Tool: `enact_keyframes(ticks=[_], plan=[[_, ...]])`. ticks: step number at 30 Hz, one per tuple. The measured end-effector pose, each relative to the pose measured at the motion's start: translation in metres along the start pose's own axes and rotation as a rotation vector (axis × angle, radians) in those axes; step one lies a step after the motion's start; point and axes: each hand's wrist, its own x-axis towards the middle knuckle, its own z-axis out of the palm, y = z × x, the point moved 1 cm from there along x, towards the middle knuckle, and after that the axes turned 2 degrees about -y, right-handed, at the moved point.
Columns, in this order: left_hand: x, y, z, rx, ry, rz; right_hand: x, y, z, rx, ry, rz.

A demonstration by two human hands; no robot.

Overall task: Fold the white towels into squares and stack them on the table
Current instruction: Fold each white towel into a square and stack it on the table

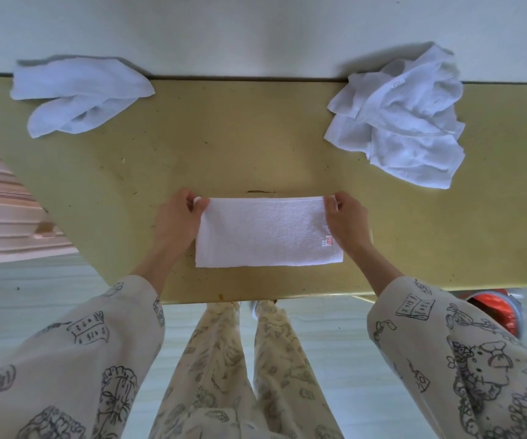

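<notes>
Now — towel (268, 232) folded ×1 | loose piles ×2 | hands ×2 pinching far corners

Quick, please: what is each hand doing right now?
Left hand: pinches the far left corner of the folded towel.
Right hand: pinches the far right corner of the same towel.

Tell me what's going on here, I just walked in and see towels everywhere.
A person is folding a white terry towel on the yellow-green table. Left hand and right hand pinch its far corners; it lies as a flat rectangle, not yet square. A loosely folded white towel lies far left, a crumpled white pile far right.
</notes>
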Motion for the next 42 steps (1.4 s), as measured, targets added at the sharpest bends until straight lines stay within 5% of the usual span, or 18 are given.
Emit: enact_keyframes(ticks=[30,34,37,42], plan=[[-0.011,-0.007,-0.001,0.014,0.101,-0.012,-0.006,-0.001,0.003,-0.043,0.205,0.021],[-0.040,-0.007,0.013,0.362,0.339,0.324,-0.024,0.001,0.009,-0.292,0.409,-0.318],[-0.066,-0.010,0.050,0.463,0.259,0.599,-0.047,0.005,0.037,-0.401,0.392,-0.660],[-0.052,-0.010,0.079,0.539,0.188,0.660,-0.046,0.020,0.073,-0.527,0.217,-0.691]])
